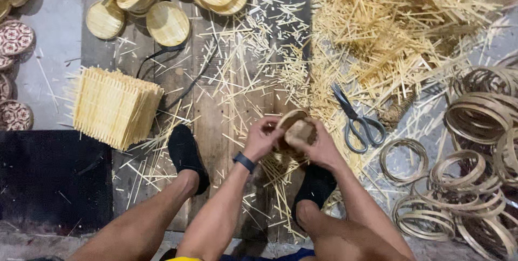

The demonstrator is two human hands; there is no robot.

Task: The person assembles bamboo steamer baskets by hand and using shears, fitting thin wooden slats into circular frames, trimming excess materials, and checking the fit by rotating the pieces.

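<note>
- A big loose heap of pale cut bamboo splints (399, 18) fills the upper right; its top and right side run out of the picture, and stray sticks spill leftward across the dark wooden floor planks (226, 126).
- A pile of thin round bamboo hoops (475, 169) lies at the right edge, partly cut off; how many there are cannot be counted, since they overlap.
- A stack of square woven bamboo mats (113, 107) sits tilted at left, well apart from the hands.
- Round woven bamboo lids (167, 22) cluster along the top edge, several cropped.
- Patterned red-and-white round discs (15, 37) show only as slices at the left border.
- Grey-handled scissors (356, 123) lie just right of the hands, blades pointing up-left.
- The small round woven bamboo piece with a hoop rim (295, 126) is held above the floor between the two black-socked feet (186, 156); most of it is hidden by fingers, so its underside cannot be made out.
- The left hand (261, 139), with a dark wristband, has its fingers curled and pressed on the piece's left rim.
- The right hand (318, 145) wraps the right side, thumb pressed on its face.
</note>
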